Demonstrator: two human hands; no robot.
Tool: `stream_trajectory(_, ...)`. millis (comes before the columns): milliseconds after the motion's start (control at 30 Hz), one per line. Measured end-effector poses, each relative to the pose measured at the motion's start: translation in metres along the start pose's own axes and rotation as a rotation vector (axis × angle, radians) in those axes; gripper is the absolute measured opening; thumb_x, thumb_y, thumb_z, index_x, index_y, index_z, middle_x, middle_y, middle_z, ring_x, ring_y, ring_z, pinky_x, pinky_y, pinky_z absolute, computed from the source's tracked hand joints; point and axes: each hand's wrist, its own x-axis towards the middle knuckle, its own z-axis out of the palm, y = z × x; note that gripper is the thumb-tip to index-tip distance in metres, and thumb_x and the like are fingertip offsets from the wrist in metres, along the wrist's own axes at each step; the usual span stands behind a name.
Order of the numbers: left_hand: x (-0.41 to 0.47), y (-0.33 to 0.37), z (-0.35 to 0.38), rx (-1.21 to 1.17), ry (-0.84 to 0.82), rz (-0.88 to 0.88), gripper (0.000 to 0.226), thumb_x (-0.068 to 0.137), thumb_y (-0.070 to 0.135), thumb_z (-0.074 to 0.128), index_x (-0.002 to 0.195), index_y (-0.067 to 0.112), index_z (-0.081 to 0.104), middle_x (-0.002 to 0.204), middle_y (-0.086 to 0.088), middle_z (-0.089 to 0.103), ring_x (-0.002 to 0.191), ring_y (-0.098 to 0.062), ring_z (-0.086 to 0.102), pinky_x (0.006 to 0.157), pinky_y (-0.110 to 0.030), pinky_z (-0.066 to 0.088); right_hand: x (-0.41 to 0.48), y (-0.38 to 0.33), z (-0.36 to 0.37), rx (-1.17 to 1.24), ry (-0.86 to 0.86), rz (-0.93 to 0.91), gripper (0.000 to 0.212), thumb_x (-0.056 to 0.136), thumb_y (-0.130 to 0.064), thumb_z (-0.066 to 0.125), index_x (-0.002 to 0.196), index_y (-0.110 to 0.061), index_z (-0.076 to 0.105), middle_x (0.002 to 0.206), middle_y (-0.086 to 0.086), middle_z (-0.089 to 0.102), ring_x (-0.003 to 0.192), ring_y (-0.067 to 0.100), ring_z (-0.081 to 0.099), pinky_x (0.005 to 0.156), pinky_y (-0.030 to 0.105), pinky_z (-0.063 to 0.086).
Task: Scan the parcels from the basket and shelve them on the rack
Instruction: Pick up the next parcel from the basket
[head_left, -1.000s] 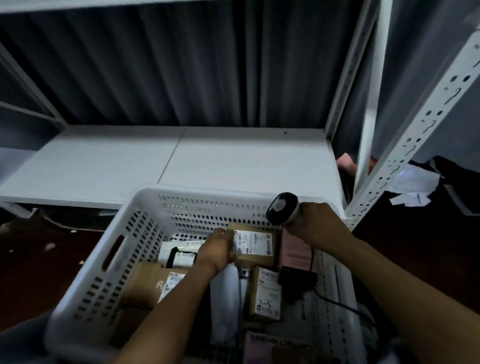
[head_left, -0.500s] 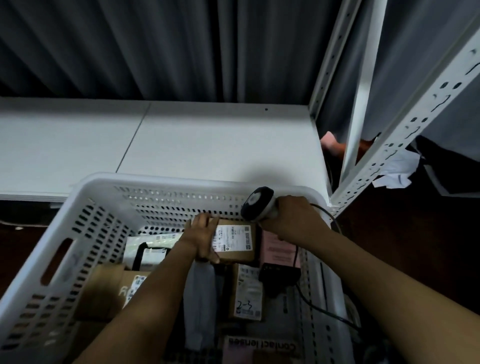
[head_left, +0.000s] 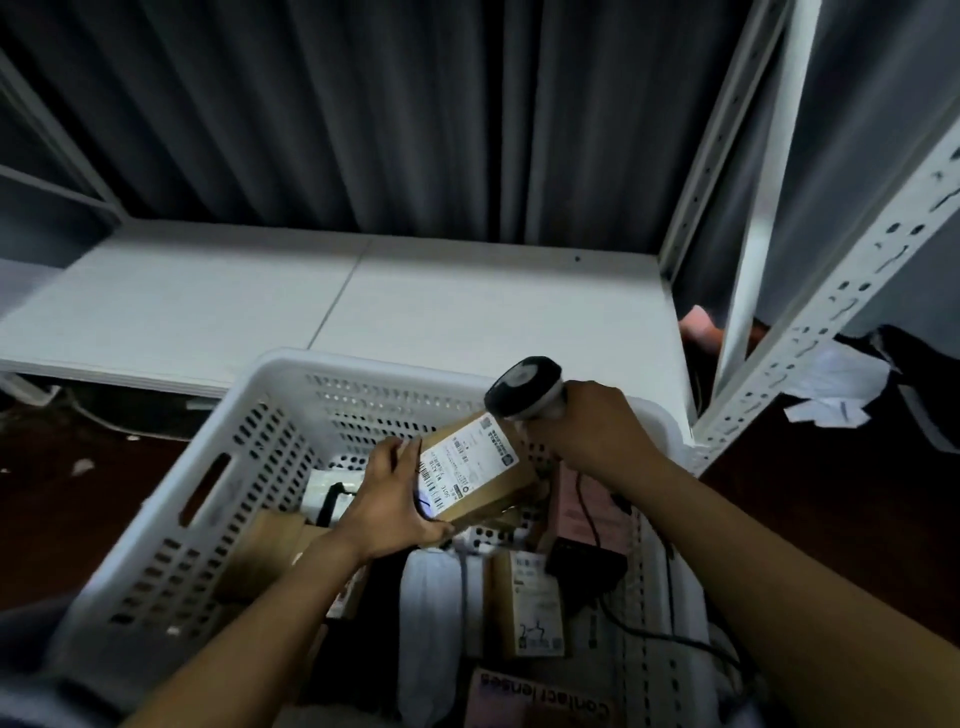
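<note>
Head view, tilted brown parcel (head_left: 483, 478), white label

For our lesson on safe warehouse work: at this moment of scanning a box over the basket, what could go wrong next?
The left hand holds the tilted box by one end only; it could drop into the basket. The scanner in the right hand trails a cable across the parcels, which might snag when a box is lifted.
</note>
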Motion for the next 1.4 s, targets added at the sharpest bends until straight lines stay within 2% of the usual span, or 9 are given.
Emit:
stream_trajectory(200, -0.050, 0.039, -0.053, -0.005, 0.111, 0.017, 0.137, 0.039, 0.078, 0.056, 0.154, 0.019, 0.011, 0.151, 0.002, 0.020, 0.139, -0.017, 0.017, 0.109, -0.019, 0.016, -0.020, -0.010, -0.013, 0.371, 0.192, 0.060, 0.017, 0.085, -0.027, 0.068, 0.086, -0.010, 0.067, 0.082, 0.005, 0.065, 0.081, 0.024, 0.059, 0.065, 0.028, 0.037)
stream_trajectory(367, -0.074, 0.054, -0.094, -0.088, 0.168, 0.095, 0.124, 0.056, 0.044, 0.088, 0.153, 0.026, 0.013, 0.146, 0.014, 0.015, 0.129, 0.000, 0.026, 0.104, -0.010, 0.021, -0.036, -0.018, -0.011, 0.819, 0.147, 0.195, 0.014, 0.083, -0.022, 0.070, 0.089, -0.010, 0.070, 0.089, 0.008, 0.073, 0.086, 0.027, 0.070, 0.079, 0.039, 0.056)
stream_trajectory(500, -0.089, 0.058, -0.119, -0.181, 0.249, 0.060, 0.133, 0.059, 0.043, 0.089, 0.154, 0.028, -0.004, 0.154, 0.011, 0.006, 0.141, -0.008, 0.020, 0.115, -0.020, 0.021, -0.045, -0.028, -0.007, 0.953, 0.134, 0.184, 0.013, 0.084, -0.021, 0.071, 0.093, -0.012, 0.070, 0.092, 0.008, 0.074, 0.087, 0.026, 0.070, 0.081, 0.037, 0.055)
stream_trajectory(633, -0.092, 0.063, -0.140, -0.544, 0.374, -0.024, 0.102, 0.069, 0.030, 0.085, 0.150, 0.025, 0.024, 0.146, 0.005, 0.043, 0.122, -0.007, 0.050, 0.102, -0.027, 0.045, -0.050, -0.040, -0.006, 1.105, 0.170, 0.163, 0.014, 0.087, -0.020, 0.069, 0.100, -0.014, 0.069, 0.090, 0.004, 0.074, 0.084, 0.022, 0.069, 0.078, 0.034, 0.054)
stream_trajectory(733, -0.086, 0.065, -0.143, -0.725, 0.367, -0.032, 0.090, 0.065, 0.034, 0.081, 0.144, 0.031, 0.038, 0.130, 0.004, 0.058, 0.105, -0.009, 0.061, 0.087, -0.029, 0.055, -0.051, -0.047, -0.001, 1.182, 0.173, 0.138, 0.017, 0.088, -0.018, 0.069, 0.104, -0.012, 0.069, 0.090, 0.006, 0.075, 0.081, 0.021, 0.071, 0.073, 0.031, 0.055)
stream_trajectory(967, -0.062, 0.056, -0.146, -0.864, 0.176, -0.022, 0.097, 0.056, 0.058, 0.079, 0.132, 0.072, 0.020, 0.130, 0.017, 0.058, 0.116, -0.014, 0.060, 0.102, -0.038, 0.047, -0.038, -0.045, 0.008, 1.222, 0.183, 0.087, 0.015, 0.088, -0.018, 0.068, 0.104, -0.016, 0.070, 0.082, -0.002, 0.077, 0.071, 0.012, 0.073, 0.062, 0.025, 0.052)
stream_trajectory(1167, -0.059, 0.053, -0.169, -0.782, 0.237, -0.013, 0.070, 0.072, 0.034, 0.082, 0.129, 0.050, 0.045, 0.118, 0.018, 0.062, 0.101, -0.003, 0.063, 0.075, -0.015, 0.051, -0.030, -0.043, 0.012, 1.152, 0.199, 0.062, 0.011, 0.090, -0.017, 0.066, 0.100, -0.018, 0.070, 0.082, -0.004, 0.077, 0.074, 0.012, 0.073, 0.065, 0.026, 0.052)
stream_trajectory(1300, -0.067, 0.047, -0.179, -0.615, 0.235, 0.066, 0.081, 0.044, 0.056, 0.082, 0.120, 0.053, 0.052, 0.132, 0.013, 0.050, 0.113, -0.009, 0.059, 0.095, -0.028, 0.051, -0.028, -0.048, 0.014, 1.241, 0.112, 0.067, 0.010, 0.092, -0.015, 0.063, 0.098, -0.012, 0.070, 0.083, 0.004, 0.077, 0.072, 0.018, 0.074, 0.066, 0.028, 0.054)
stream_trajectory(1400, -0.073, 0.047, -0.187, -0.506, 0.361, 0.072, 0.081, 0.039, 0.063, 0.078, 0.115, 0.054, 0.051, 0.133, 0.010, 0.037, 0.115, -0.003, 0.050, 0.097, -0.015, 0.041, -0.031, -0.050, 0.022, 1.224, 0.033, 0.045, 0.016, 0.091, -0.014, 0.063, 0.104, -0.010, 0.071, 0.093, 0.009, 0.076, 0.083, 0.023, 0.074, 0.076, 0.033, 0.056)
